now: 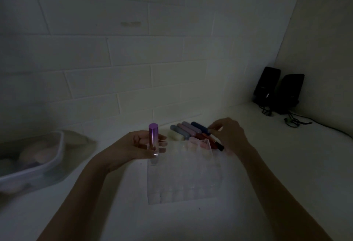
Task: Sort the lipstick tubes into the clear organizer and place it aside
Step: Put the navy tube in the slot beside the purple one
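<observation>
The scene is dim. A clear organizer (183,174) with several small cells stands on the white counter in front of me. My left hand (133,148) holds a purple lipstick tube (153,139) upright over the organizer's far left corner, its lower end at a cell. Behind the organizer lies a pile of lipstick tubes (189,132) in white, grey, pink, lilac, dark blue and red. My right hand (227,133) reaches over this pile, thumb and forefinger pinched at the end of the dark blue tube (199,127).
A translucent bin (38,172) with soft pale items sits at the left, partly on a cloth. Two black speakers (278,89) with trailing cables stand in the back right corner. A tiled wall rises right behind the tubes.
</observation>
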Tool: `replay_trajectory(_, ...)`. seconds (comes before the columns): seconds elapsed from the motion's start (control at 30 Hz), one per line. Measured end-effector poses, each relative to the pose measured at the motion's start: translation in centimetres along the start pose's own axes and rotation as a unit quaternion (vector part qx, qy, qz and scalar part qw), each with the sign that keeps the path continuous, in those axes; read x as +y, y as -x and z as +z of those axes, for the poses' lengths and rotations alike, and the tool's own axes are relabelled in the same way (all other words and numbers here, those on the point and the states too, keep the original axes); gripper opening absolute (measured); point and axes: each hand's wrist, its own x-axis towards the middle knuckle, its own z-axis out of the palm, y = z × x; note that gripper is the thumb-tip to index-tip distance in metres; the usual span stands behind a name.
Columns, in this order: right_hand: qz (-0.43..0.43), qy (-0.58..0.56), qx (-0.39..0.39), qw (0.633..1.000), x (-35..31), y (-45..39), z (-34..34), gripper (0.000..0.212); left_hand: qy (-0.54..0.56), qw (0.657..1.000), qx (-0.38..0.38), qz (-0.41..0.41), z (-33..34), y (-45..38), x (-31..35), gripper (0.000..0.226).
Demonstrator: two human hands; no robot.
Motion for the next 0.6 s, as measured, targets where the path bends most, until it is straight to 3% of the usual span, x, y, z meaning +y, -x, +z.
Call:
replay_trajectory(0.23, 0.032, 0.102, 0.018, 0.994, 0.3, -1.1, 1.4, 0.031, 0.0, 1.0, -0.003, 0.006, 0.1, 0.0, 0.2, 0.051)
replay_trajectory(0.43, 0.06, 0.043, -0.014, 0.997, 0.4, -2.9, 3.0, 0.028, 0.002, 1.0, -0.008, 0.011, 0.0, 0.0, 0.2, 0.055)
replay_trajectory(0.53, 0.036, -0.084, 0.053, 0.994, -0.5, -2.5, 1.6, 0.018, -0.008, 1.0, -0.017, 0.024, 0.0, 0.1, 0.2, 0.053)
replay_trajectory(0.6, 0.024, -0.261, 0.052, 0.964, -1.9, -1.7, -0.3, 0.013, 0.002, 0.999, 0.013, 0.052, 0.0, 0.1, 0.6, 0.052)
